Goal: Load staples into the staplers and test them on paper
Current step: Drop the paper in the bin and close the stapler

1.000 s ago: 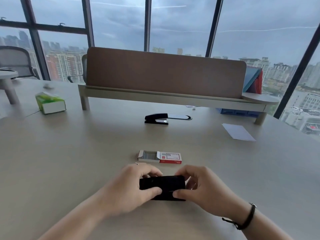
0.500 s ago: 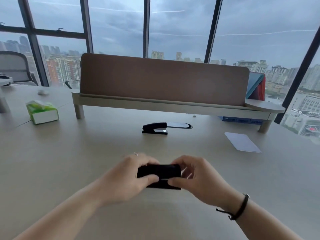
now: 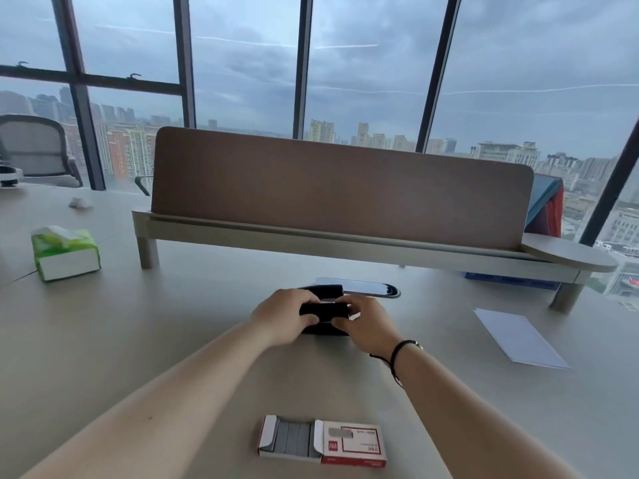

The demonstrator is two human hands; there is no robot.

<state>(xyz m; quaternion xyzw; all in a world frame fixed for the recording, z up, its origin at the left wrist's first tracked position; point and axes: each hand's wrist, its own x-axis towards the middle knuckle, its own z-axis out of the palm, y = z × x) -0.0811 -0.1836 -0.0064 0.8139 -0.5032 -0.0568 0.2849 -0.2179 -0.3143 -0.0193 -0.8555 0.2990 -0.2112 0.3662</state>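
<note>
I hold a small black stapler point(image 3: 324, 311) between both hands, out over the middle of the desk. My left hand point(image 3: 281, 316) grips its left end and my right hand point(image 3: 366, 323) its right end. Just behind it, a second black stapler point(image 3: 325, 290) lies on the desk, mostly hidden by my hands. An open box of staples point(image 3: 321, 441), red and white with grey staple strips showing, lies near the front edge between my forearms. A white sheet of paper point(image 3: 518, 338) lies to the right.
A brown divider panel on a low shelf point(image 3: 339, 195) crosses the back of the desk. A green tissue pack point(image 3: 65, 252) stands at the left. A dark oval cable cover point(image 3: 366, 288) sits behind the staplers. An office chair point(image 3: 34, 146) is far left.
Both hands have carried the stapler away from me, past the staple box, up to the second stapler. The staple box now lies close to me.
</note>
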